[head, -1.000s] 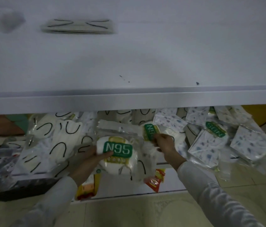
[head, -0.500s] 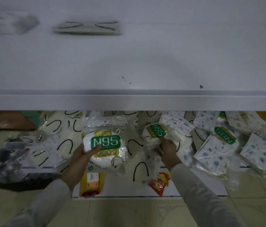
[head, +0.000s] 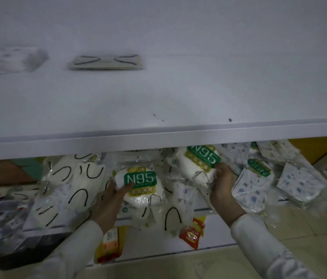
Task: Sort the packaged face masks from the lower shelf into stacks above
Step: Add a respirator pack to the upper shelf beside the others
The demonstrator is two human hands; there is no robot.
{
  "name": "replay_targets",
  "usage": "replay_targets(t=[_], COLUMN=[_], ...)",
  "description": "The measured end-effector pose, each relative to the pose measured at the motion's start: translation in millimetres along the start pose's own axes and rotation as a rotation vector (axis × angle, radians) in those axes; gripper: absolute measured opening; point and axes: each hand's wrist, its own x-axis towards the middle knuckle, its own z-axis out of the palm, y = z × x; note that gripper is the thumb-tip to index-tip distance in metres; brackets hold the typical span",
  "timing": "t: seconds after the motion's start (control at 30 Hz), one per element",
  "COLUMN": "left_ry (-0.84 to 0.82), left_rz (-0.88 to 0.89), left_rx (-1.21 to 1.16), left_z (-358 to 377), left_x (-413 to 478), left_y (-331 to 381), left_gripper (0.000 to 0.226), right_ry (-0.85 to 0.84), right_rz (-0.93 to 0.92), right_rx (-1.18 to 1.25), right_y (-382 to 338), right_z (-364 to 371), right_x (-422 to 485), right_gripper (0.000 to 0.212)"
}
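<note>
Left hand (head: 109, 202) grips an N95 pack (head: 140, 184) above the pile (head: 74, 178) on the lower shelf. Right hand (head: 224, 186) has pulled a second N95 pack (head: 197, 164) free, fingers clenched on it, now up at the upper shelf (head: 178, 87) edge. That makes two matching packs, probably ready to stack above.

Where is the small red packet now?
In the head view the small red packet sits low, right of centre, just below the pile of packaged masks and left of the right sleeve.
</note>
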Motion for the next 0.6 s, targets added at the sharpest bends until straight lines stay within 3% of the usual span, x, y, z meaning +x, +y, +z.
replay_targets(t=[0.1,0.17,0.23,0.33,0.4,0.47,0.57,0.6], left_ry=[-0.08,-0.147,-0.205,-0.275,-0.315,-0.371,-0.423,-0.413], left_rz=[-0.024,-0.009,-0.051,-0.112,-0.104,-0.095,-0.098,-0.102], left_rx=[0.019,0.023,-0.078,-0.195,-0.219,-0.155,-0.019,-0.009], left_z=[15.0,30.1,45.0,54.9,57.8,64.3,76.0,81.7], left_x=[-2.1,-6.6,-15.9,-30.2,-42.1,-53.6,-70.2,-75.9], left_y=[7.0,18.3,30.5,38.3,44.9,50.1,51.3,51.4], left_gripper=[0.068,0.053,0.03,0.041,0.035,0.028,0.045,0.047], right_ry=[-0.217,-0.288,-0.277,-0.218,-0.197,-0.211,-0.214,-0.203], right_rz=[0.064,-0.017,-0.082,-0.2,-0.269,-0.319,-0.373,-0.397], right_rx=[-0.045,-0.225,-0.448,-0.666,-0.737,-0.792,-0.861,-0.864], right_y=[-4.4,-4.9,-2.9,-4.0,-9.4,-15.7,-24.8,-28.2], right_z=[9.7,18.8,23.3,22.0,18.1,12.5,1.6,-4.3], right_x=[-28.6,-49.9,-67.1,-88.4,-102.9,-114.1,-126.2,-129.1], right_gripper=[0.029,0.028,0.03,0.027,0.024,0.016,0.012,0.021])
